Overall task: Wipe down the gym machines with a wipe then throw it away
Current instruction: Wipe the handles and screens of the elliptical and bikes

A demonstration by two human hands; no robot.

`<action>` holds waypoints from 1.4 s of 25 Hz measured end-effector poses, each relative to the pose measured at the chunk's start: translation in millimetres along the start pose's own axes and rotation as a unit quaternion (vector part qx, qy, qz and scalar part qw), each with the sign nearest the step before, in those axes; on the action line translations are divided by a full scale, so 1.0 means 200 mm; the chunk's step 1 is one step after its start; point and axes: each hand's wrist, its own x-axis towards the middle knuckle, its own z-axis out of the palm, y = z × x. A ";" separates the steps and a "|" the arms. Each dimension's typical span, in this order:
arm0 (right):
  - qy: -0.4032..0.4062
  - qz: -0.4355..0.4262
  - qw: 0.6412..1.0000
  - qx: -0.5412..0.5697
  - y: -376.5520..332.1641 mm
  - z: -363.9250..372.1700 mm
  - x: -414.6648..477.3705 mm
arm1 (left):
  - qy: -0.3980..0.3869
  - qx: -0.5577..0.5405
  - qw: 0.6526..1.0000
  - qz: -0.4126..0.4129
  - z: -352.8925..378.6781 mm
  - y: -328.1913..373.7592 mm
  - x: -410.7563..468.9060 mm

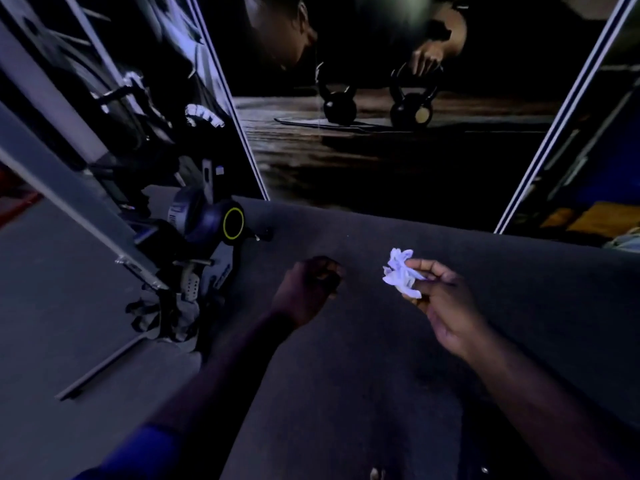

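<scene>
Right hand (446,306) fingers pinching crumpled wipe (401,273), left hand (311,289) fisted, holding nothing

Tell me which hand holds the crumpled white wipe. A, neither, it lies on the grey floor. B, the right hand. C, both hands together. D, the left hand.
B: the right hand pinches the crumpled white wipe between thumb and fingers, while the left hand is curled into a fist apart from it.
</scene>
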 end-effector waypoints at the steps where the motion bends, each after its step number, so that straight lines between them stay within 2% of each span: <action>1: 0.009 -0.001 1.000 0.006 -0.03 -0.01 0.08 | -0.010 -0.007 1.000 0.003 0.01 0.01 0.11; 4: 0.051 -0.011 0.998 0.045 -0.14 -0.11 0.32 | -0.067 -0.038 0.997 0.014 0.08 0.06 0.51; 7: 0.095 -0.054 0.990 0.094 -0.29 -0.22 0.46 | -0.132 -0.036 0.988 0.071 0.19 0.18 0.96; 10: 0.164 -0.109 0.977 0.077 -0.39 -0.29 0.56 | -0.204 -0.064 0.971 0.108 0.32 0.40 1.33; 13: 0.315 -0.156 0.936 0.010 -0.47 -0.41 0.59 | -0.311 -0.032 0.933 0.178 0.57 0.69 1.61; 18: 0.441 -0.190 0.877 0.009 -0.53 -0.76 0.47 | -0.445 0.002 0.860 0.250 1.11 1.07 1.75; 21: 0.539 -0.180 0.822 0.037 -0.52 -1.08 0.38 | -0.503 0.019 0.819 0.277 1.52 1.25 1.80; 24: 0.610 -0.144 0.779 -0.006 -0.52 -1.45 0.32 | -0.539 0.038 0.793 0.282 1.91 1.42 1.83; 25: 0.625 -0.137 0.768 0.001 -0.54 -1.54 0.31 | -0.552 0.050 0.784 0.279 1.99 1.46 1.83; 27: 0.616 -0.158 0.771 0.042 -0.60 -1.75 0.29 | -0.581 0.064 0.761 0.281 2.21 1.60 1.81; 30: 0.607 -0.132 0.783 -0.040 -0.81 -2.03 0.23 | -0.611 0.070 0.730 0.299 2.55 1.85 1.78; 32: 0.607 -0.126 0.783 -0.056 -0.94 -2.16 0.17 | -0.619 0.058 0.726 0.294 2.71 1.97 1.75; 35: 0.634 -0.089 0.758 -0.125 -1.05 -2.39 0.06 | -0.639 0.056 0.700 0.313 3.01 2.14 1.67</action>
